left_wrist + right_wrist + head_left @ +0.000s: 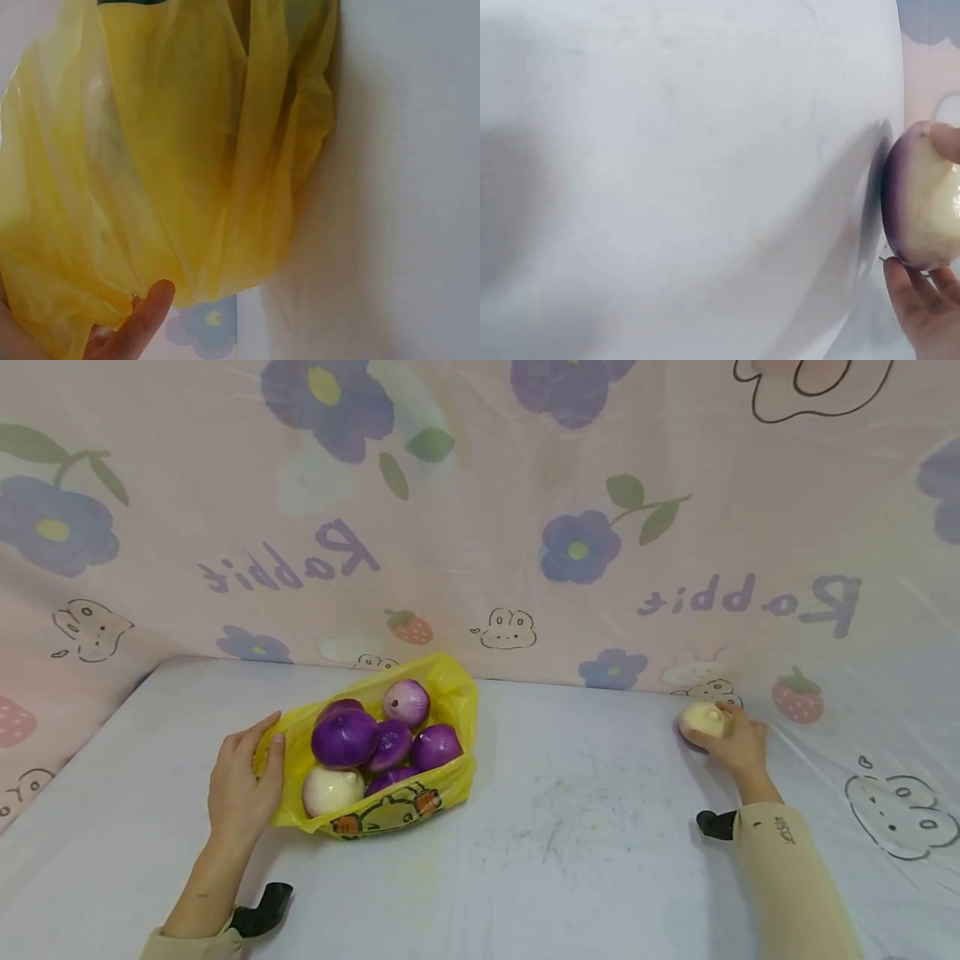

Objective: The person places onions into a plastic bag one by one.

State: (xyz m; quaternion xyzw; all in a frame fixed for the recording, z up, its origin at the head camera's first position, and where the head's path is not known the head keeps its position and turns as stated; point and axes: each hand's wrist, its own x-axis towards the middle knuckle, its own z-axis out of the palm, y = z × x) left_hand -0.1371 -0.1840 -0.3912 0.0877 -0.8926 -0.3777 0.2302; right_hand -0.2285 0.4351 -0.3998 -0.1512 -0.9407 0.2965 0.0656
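My left hand [243, 781] grips the left edge of a yellow plastic bag [457, 777], which lies open on the table. Inside the bag sit several shiny purple onions [345, 737] and a whitish one [333, 790]. In the left wrist view a finger [146, 322] presses against gathered yellow film, and the bag hides the rest of that hand. Far to the right, my right hand [741, 743] holds a pale onion [705, 719] between thumb and fingers. The right wrist view shows this onion [922, 202] with a purple side turned toward the white surface, close over its shadow.
A white tabletop [570, 827] with faint smudges stretches between the bag and my right hand. Behind it hangs a pink cloth [465, 552] printed with flowers, rabbits and strawberries. Black camera mounts [262, 910] stick out at both wrists.
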